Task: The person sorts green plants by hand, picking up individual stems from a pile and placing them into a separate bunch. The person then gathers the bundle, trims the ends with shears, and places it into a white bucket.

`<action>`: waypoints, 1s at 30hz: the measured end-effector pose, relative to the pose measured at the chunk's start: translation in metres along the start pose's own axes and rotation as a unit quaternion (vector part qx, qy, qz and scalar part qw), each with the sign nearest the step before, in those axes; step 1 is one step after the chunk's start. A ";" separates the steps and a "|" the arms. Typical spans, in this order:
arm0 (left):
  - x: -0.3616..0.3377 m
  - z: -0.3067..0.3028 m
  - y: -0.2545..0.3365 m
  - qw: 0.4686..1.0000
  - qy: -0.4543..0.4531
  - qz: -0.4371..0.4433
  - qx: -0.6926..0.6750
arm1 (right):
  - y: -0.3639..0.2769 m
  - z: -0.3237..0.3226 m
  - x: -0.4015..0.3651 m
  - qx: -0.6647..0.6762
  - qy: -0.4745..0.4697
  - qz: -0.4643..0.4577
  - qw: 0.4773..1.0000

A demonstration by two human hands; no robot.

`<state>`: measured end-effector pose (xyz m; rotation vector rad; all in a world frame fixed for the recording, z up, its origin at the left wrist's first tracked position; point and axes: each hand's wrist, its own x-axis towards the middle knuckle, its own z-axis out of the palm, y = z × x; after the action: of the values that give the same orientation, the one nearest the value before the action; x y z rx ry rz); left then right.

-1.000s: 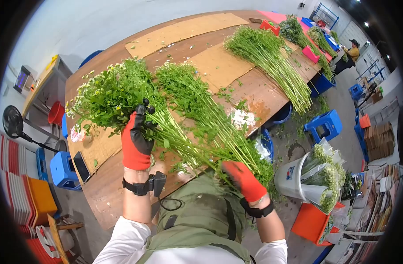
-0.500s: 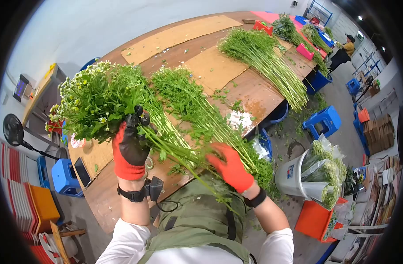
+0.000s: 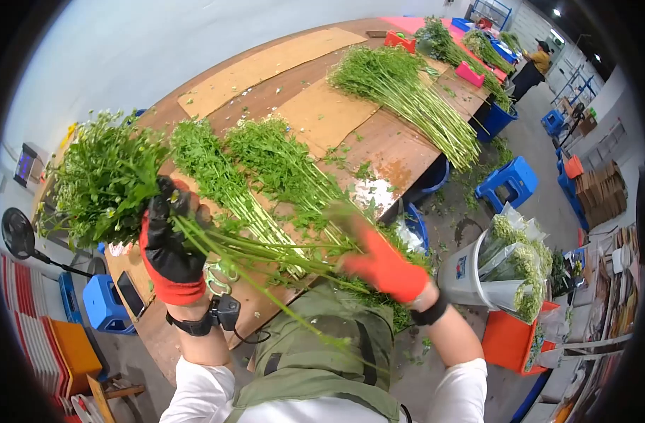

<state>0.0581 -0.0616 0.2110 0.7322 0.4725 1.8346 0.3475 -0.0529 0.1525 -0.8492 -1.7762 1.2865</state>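
My left hand (image 3: 171,243), in a red glove with a black palm, is closed round the stems of a leafy bunch (image 3: 104,180) with small white flowers. The bunch's heads point to the upper left and its stems trail right across my apron. My right hand (image 3: 382,261), in a red glove, is at the lower stem ends, partly blurred; its finger pose is unclear. Behind the stems, two piles of green stems (image 3: 273,158) lie on the table (image 3: 414,144). Scissors (image 3: 220,277) rest beside my left wrist.
A larger pile of stems (image 3: 400,92) lies farther back near cardboard sheets (image 3: 266,67). Right of the table stand a blue stool (image 3: 507,182) and a white bucket (image 3: 467,275) of wrapped flowers. A phone (image 3: 131,292) is at the left edge. Another person (image 3: 534,67) stands far back.
My left hand has moved left with the bunch, uncovering more of the piles and the scissors. My right hand has shifted slightly right along the stems.
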 end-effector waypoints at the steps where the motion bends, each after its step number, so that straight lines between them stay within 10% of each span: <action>1: -0.002 0.017 -0.003 0.998 0.042 0.005 0.049 | -0.010 0.022 0.010 -0.079 -0.042 -0.073 0.993; 2: -0.002 0.028 -0.007 0.992 0.082 0.012 0.094 | -0.019 0.043 0.018 -0.162 -0.083 -0.144 0.973; 3: 0.007 0.004 -0.002 0.995 -0.068 -0.010 0.074 | -0.037 0.065 0.024 -0.123 -0.064 -0.095 0.986; 4: 0.012 -0.009 0.003 0.997 0.062 0.008 0.035 | -0.049 0.080 0.028 -0.086 -0.041 -0.046 0.994; 8: 0.065 -0.073 0.071 0.992 -0.122 0.023 0.003 | 0.022 0.064 0.025 -0.128 -0.218 0.105 0.962; 10: 0.076 -0.107 0.092 0.984 0.022 0.094 0.150 | 0.074 0.054 -0.011 -0.164 -0.099 0.048 0.980; 12: 0.097 -0.147 0.086 0.988 -0.138 0.042 0.057 | 0.093 0.031 -0.046 -0.269 -0.037 0.054 0.961; 17: 0.096 -0.169 -0.015 0.944 -0.036 0.122 0.305 | 0.082 0.001 -0.098 -0.296 -0.010 0.138 0.945; 18: 0.096 -0.155 -0.019 0.980 -0.166 0.000 0.111 | 0.089 0.000 -0.109 -0.313 0.031 0.121 0.941; 20: 0.108 -0.144 -0.056 0.998 -0.029 -0.047 0.016 | 0.090 -0.007 -0.124 -0.358 0.045 0.115 0.925; 30: 0.068 -0.092 -0.101 0.945 -0.044 -0.315 0.074 | 0.066 -0.167 -0.069 -0.402 0.331 0.175 0.836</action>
<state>0.0482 0.0404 0.0979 0.6630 0.6993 1.1721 0.5312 -0.0192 0.1073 -1.8890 -1.5693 0.2577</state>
